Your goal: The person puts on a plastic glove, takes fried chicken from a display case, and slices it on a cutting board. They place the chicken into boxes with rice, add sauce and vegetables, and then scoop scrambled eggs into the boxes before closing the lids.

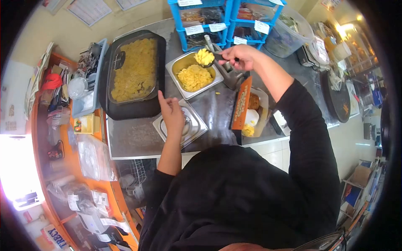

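Note:
My right hand grips a black serving spoon heaped with chunky yellow food. The spoon is over the far side of a steel food pan, which holds a mound of the same yellow food. My left hand, fingers extended, lies over a steel pan lid, its fingertips at the edge of a large black tray. At the right stands an open takeaway box holding a brown crumbed piece, a white mound and some yellow food.
Blue drawer racks with labels stand behind the pan, beside a clear plastic tub. A grey-handled utensil lies by the pan. Left of the counter, an orange shelf carries plastic bags and a blue bin.

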Motion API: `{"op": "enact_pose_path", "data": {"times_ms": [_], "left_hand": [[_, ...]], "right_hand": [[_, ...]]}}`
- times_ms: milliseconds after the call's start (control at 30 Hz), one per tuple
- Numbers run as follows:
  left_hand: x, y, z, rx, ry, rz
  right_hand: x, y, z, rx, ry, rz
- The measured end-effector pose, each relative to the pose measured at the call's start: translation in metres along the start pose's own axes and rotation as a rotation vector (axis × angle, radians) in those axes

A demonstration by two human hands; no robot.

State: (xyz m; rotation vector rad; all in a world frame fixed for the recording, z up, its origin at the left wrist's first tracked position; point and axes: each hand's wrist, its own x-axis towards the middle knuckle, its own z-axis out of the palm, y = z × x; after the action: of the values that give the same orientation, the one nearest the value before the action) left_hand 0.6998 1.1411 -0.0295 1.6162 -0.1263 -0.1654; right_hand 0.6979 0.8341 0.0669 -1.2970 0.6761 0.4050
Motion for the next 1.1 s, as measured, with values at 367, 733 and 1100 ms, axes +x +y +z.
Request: {"op": "enact_pose_path", "data": {"times_ms": [367,733,1100], "left_hand": [[-0.106,0.077,0.112,-0.105,-0.065,0.617],[-0.193,0.027,0.224,0.841,-1.055,0.536],[-0.210,-0.011,0.229,0.872,-0.868,0.529]], "right_hand": [[-0.223,0.087,-0.153,0.055,0.224,-0.255],[-0.235,0.272,-0.183,0.148,0.315,-0.135],[-0.208,0.305,-0.177,-1.094,0.523,-0.996]]}}
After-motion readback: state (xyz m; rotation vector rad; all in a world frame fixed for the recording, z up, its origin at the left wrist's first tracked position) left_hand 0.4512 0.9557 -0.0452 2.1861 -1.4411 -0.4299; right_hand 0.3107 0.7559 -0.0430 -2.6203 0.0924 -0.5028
